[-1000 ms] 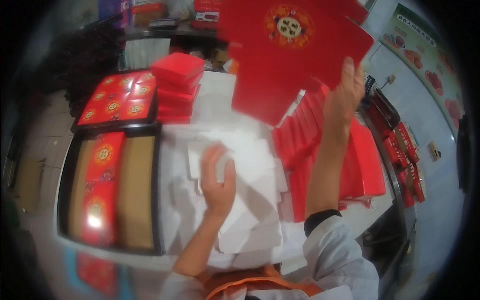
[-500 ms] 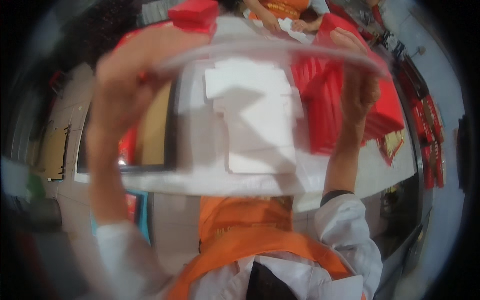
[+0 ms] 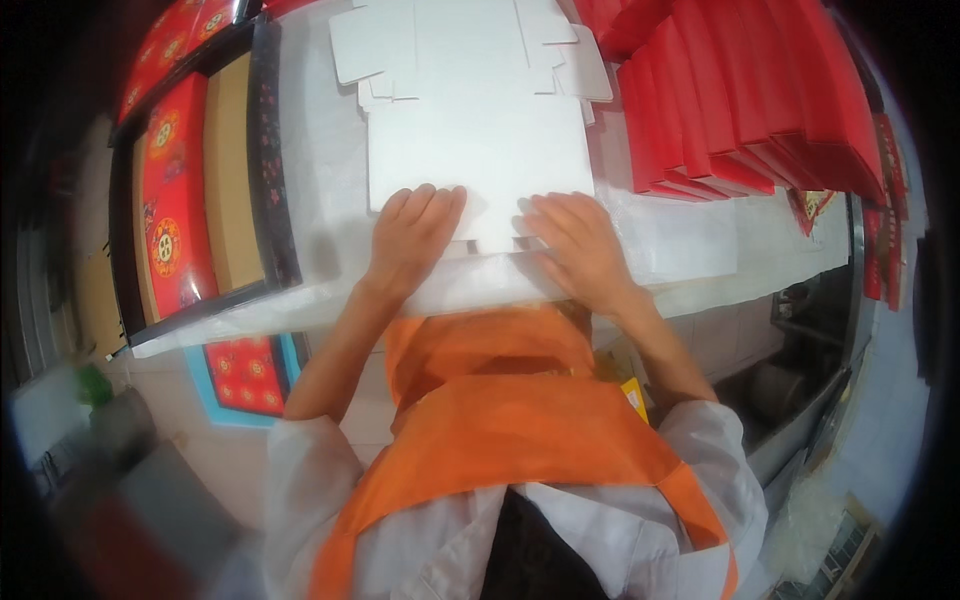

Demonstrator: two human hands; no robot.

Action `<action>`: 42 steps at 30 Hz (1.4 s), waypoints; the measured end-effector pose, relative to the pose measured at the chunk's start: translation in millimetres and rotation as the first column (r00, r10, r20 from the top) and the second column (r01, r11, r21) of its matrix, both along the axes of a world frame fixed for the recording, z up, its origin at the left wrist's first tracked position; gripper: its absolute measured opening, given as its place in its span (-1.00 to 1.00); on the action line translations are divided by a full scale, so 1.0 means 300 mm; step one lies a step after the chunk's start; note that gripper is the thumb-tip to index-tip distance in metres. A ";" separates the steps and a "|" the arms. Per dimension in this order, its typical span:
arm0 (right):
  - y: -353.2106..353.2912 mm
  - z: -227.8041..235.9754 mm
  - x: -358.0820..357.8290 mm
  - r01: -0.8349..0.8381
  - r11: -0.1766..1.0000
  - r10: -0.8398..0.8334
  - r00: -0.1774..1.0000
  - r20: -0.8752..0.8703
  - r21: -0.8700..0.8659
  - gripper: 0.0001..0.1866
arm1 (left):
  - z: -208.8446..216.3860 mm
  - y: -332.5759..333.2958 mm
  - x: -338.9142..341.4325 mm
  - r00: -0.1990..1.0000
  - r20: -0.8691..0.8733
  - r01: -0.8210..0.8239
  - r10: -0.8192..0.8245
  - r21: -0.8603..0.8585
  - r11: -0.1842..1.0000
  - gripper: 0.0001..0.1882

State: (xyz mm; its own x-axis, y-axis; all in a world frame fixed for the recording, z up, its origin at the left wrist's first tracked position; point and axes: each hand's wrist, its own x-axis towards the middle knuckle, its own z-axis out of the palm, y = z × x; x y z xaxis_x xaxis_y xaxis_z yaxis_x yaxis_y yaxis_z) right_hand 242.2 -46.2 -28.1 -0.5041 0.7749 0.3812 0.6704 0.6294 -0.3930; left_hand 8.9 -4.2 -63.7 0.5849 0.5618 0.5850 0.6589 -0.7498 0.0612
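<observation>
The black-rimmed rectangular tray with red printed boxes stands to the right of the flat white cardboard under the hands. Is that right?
Not quite: the head view shows the black-rimmed tray with red printed boxes to the left of the flat white cardboard under the left hand and right hand.

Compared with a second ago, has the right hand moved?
Yes: judged against the red boxes, the right hand came left and nearer, to the near end of the white cardboard.

Bright centre, black rim, blurred lower left
</observation>
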 end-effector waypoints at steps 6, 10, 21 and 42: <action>0.088 -0.023 -0.026 -0.038 0.999 0.037 0.991 0.128 0.005 -0.58 | 0.031 0.011 -0.011 0.993 -0.094 0.064 -0.074 -0.105 0.992 -0.60; 0.111 -0.014 -0.029 -0.055 0.998 0.058 0.987 0.147 -0.026 -0.61 | 0.032 0.019 -0.034 0.988 -0.133 0.041 -0.076 -0.247 0.968 -0.64; 0.341 0.088 -0.050 0.124 0.660 -0.008 0.987 0.159 -0.741 -0.74 | 0.145 0.221 0.029 0.990 -0.117 -0.137 0.073 -0.891 0.433 -0.72; 0.068 -0.058 -0.058 -0.018 0.999 0.016 0.998 -0.053 -0.028 -0.65 | -0.009 -0.055 0.038 0.967 0.211 0.183 -0.143 -0.184 0.966 -0.75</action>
State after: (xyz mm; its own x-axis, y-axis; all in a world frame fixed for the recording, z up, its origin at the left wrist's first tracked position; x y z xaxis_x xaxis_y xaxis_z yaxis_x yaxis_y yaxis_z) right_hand 224.7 -25.9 -45.5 -0.4973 0.7773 0.3854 0.6374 0.6287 -0.4455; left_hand 20.4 -20.6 -66.3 0.5648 0.5853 0.5817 0.4888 -0.8052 0.3356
